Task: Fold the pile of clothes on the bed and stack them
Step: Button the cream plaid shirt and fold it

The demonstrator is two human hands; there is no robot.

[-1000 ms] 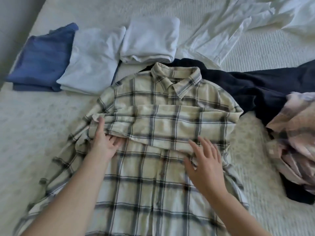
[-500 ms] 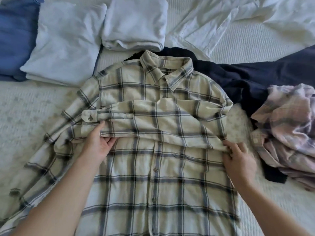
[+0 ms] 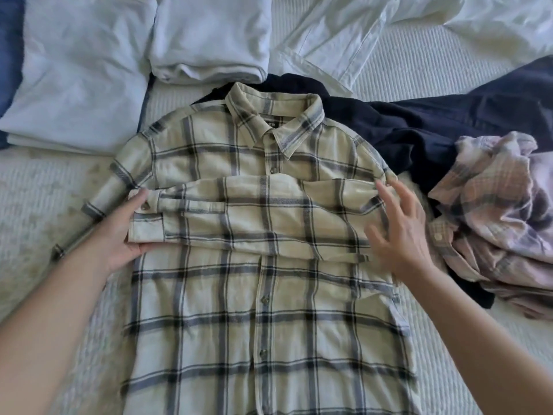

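Right hand: lifted off the shirt's side seam since half a second ago, right hand (image 3: 401,232) now hovers blurred over the folded sleeve's shoulder end, fingers spread, gripping nothing.
Left hand: left hand (image 3: 124,232) grips the sleeve cuff (image 3: 146,220), thumb on top by the cuff button, fingers tucked under the edge.
Plaid shirt: cream plaid shirt (image 3: 263,324) lies buttoned and face up on the bed (image 3: 419,64), between both hands, one sleeve folded straight across the chest.
Other sleeve: trails out beyond the left hand, partly hidden by the forearm.
Beyond the hands: folded white stack (image 3: 209,37) and a folded pale blue garment (image 3: 77,73) side by side, a blue one (image 3: 9,52) at the frame edge.
Right of the right hand: navy garment (image 3: 434,124) under the collar, crumpled pink plaid shirt (image 3: 496,217) atop it, loose white shirt (image 3: 344,34) further off.
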